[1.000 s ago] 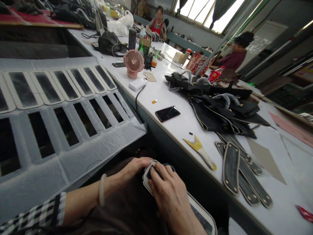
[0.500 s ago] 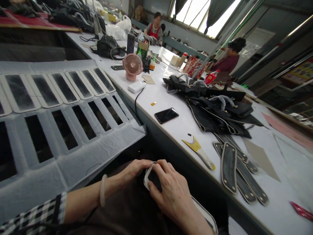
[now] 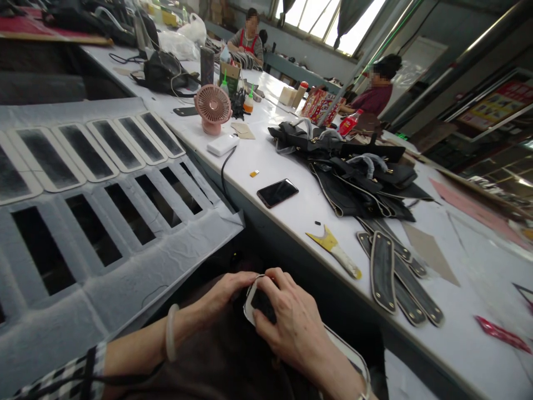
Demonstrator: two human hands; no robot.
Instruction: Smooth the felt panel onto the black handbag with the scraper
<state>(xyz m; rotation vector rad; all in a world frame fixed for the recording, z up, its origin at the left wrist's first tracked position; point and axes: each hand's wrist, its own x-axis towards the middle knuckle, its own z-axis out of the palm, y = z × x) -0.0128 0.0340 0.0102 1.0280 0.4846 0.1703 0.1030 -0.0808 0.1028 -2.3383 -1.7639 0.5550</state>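
Observation:
On my lap lies a long black strip with a white border (image 3: 259, 301), its rounded end between my two hands. My left hand (image 3: 227, 290) pinches that end from the left, a pale bangle on its wrist. Over the strip lies my right hand (image 3: 291, 322), whose fingers press down on the black middle and curl the white edge up. The rest of the strip runs back under my right wrist and is mostly hidden.
A grey sheet (image 3: 125, 261) with cut-out slots and more bordered strips (image 3: 83, 150) lies to my left. On the white table (image 3: 291, 216) are finished black strips (image 3: 383, 266), a yellow scraper (image 3: 333, 247), a phone (image 3: 277, 192), black bags (image 3: 353, 178) and a pink fan (image 3: 213, 106). Two people sit far back.
My hands have folded the strip's rounded end upward, and my right fingers have slid slightly along it. My view has shifted a little to the right.

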